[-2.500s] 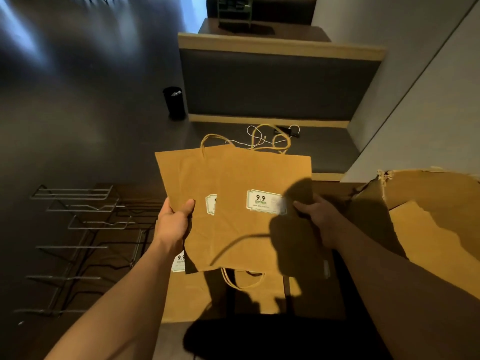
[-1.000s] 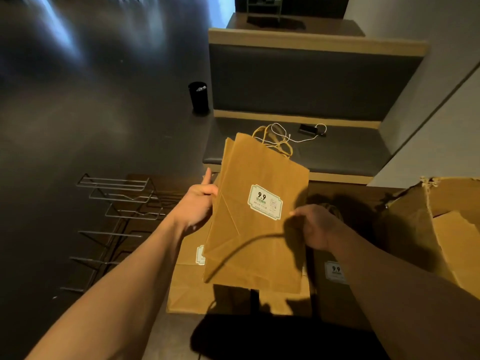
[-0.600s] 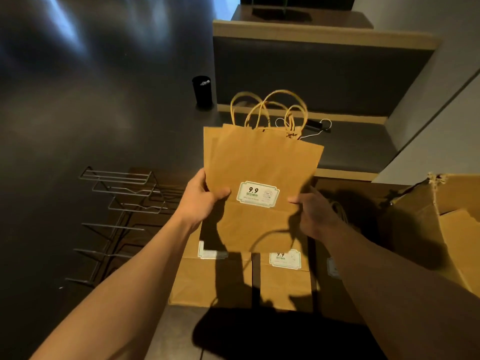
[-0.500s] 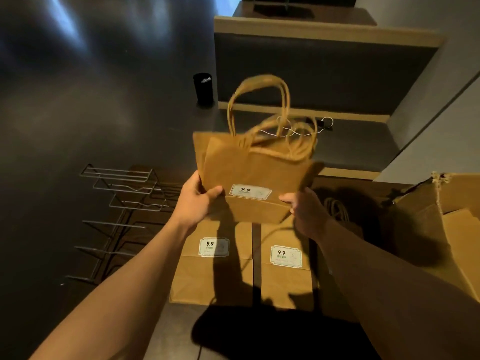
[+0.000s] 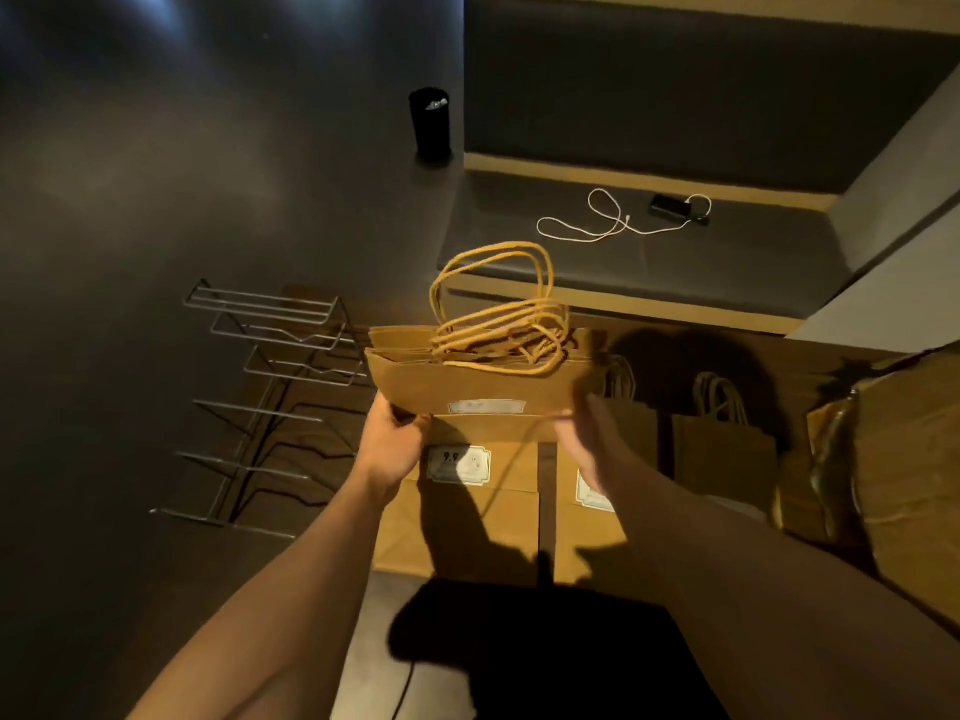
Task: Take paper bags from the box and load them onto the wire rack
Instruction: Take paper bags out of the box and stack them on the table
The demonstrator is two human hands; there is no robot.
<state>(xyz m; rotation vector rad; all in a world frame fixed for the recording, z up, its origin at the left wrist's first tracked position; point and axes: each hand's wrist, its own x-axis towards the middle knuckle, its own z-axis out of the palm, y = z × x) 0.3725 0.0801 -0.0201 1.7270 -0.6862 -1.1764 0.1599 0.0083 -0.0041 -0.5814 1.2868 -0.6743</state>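
- Dark floor [image 5: 156, 174]; cushioned bench [image 5: 675, 252] at upper right.
- Both hands, left hand [image 5: 389, 439] and right hand [image 5: 587, 439], grip the paper bags [image 5: 478, 384] at centre, now tipped flatter than before; wire rack [image 5: 270, 366] at left.

The dark floor [image 5: 156, 200] at ten o'clock lies open. The wire rack [image 5: 270, 387] at nine o'clock blocks the left side. Flat paper bags [image 5: 467, 511] cover the table at six o'clock, and the cardboard box [image 5: 893, 459] walls off three o'clock.
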